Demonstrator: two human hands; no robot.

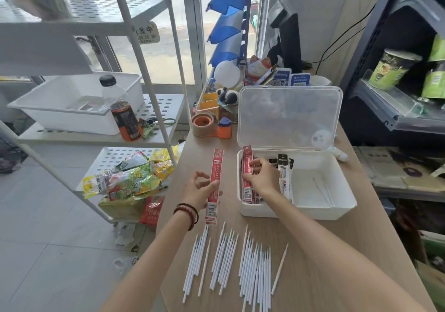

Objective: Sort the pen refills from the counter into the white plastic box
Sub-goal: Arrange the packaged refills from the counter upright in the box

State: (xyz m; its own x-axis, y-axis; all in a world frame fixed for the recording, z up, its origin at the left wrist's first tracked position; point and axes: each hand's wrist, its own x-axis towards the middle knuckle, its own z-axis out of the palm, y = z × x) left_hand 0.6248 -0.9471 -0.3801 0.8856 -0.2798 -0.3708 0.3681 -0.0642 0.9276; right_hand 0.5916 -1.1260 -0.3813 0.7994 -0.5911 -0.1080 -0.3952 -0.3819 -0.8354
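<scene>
A: What lies nearest, below the hands?

B: Loose white pen refills are spread in rows on the wooden counter, nearer the camera than both wrists and between the two forearms. One thin wooden-coloured stick lies beside the right forearm.

A: And the left hand?

B: The left hand pinches a long red refill pack between thumb and fingers, holding it nearly upright above the counter. The pack's barcode end hangs below the hand, near the beaded bracelet on that wrist.

A: The right hand?

B: The right hand is inside the white plastic box, fingers closed on a second red pack standing against the box's left wall. Just right of that hand stand black-and-white refill packs; further right the box floor holds two loose refills.

A: Beyond the hands?

B: The box's clear lid stands open behind the right hand. Beyond the left hand sit a tape roll and an orange and blue sharpener.
</scene>
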